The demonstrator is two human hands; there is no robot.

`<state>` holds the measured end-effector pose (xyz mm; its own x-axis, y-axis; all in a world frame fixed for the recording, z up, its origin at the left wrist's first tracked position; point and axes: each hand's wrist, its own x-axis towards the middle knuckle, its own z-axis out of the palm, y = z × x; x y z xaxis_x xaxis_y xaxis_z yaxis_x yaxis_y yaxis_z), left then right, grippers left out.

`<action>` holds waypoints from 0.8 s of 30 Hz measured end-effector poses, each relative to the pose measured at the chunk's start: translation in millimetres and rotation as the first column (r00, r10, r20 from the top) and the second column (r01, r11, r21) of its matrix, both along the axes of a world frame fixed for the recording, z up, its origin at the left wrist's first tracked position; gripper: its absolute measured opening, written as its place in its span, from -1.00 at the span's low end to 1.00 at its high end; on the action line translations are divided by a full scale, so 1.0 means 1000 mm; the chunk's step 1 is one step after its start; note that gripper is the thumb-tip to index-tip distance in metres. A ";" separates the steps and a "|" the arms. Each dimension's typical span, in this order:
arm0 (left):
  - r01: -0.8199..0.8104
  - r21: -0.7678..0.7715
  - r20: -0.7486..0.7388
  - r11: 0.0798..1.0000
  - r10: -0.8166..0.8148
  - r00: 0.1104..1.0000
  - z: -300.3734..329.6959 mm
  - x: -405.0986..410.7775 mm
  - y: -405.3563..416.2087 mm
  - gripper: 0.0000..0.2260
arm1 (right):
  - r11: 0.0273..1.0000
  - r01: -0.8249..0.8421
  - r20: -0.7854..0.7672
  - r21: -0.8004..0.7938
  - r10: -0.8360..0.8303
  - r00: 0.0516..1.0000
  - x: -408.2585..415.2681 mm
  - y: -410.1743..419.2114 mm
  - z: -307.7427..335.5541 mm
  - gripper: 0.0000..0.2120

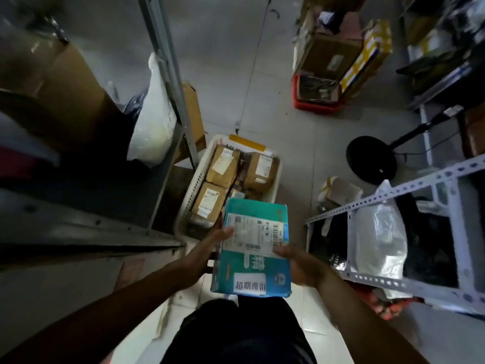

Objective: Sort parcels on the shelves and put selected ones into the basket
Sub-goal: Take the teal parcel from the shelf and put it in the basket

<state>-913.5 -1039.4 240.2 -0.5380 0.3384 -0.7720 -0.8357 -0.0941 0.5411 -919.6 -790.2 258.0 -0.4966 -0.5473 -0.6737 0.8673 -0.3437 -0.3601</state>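
Gripping the teal box (253,248) with my left hand (210,248) and right hand (299,264), I held it label-up, the basket (195,177) at twelve o'clock.

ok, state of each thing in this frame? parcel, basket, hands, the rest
teal parcel: held flat between both hands, label up, just above the basket's near end
left hand: grips the parcel's left edge
right hand: holds its right edge
white basket: on the floor, partly filled
brown boxes: lying in the basket, labels up
red crate: on the floor, holds a carton
white bag: on the left shelf
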 end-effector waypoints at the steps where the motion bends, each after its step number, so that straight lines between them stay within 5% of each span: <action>1: -0.013 -0.026 0.012 1.000 0.013 1.000 -0.001 -0.001 -0.004 -0.43 | 0.998 -0.068 -0.012 -0.012 0.068 0.998 -0.006 -0.003 -0.008 0.01; 10: -0.213 -0.040 0.085 0.976 0.216 0.973 -0.054 -0.034 -0.025 -0.23 | 0.924 -0.377 0.059 0.062 0.373 0.926 -0.071 -0.017 -0.086 0.14; 15: -0.180 -0.115 0.126 0.977 0.194 0.973 -0.116 -0.088 -0.022 -0.27 | 0.971 -0.234 0.075 0.052 0.230 0.970 -0.093 -0.014 -0.154 0.08; 20: -0.080 -0.048 0.050 0.996 0.083 0.995 -0.225 -0.147 -0.004 -0.57 | 0.995 -0.095 0.056 0.016 0.094 0.994 -0.131 -0.013 -0.258 -0.12; 24: -0.046 0.001 0.040 0.999 0.046 0.998 -0.328 -0.192 0.008 -0.46 | 0.994 0.096 0.069 0.056 -0.100 0.993 -0.162 -0.006 -0.343 -0.29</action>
<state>-1105.9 -1031.2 -87.7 -0.5223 0.3157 -0.7922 -0.8511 -0.1344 0.5075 -1081.1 -796.5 -85.1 -0.4956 -0.4612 -0.7360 0.8545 -0.4107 -0.3180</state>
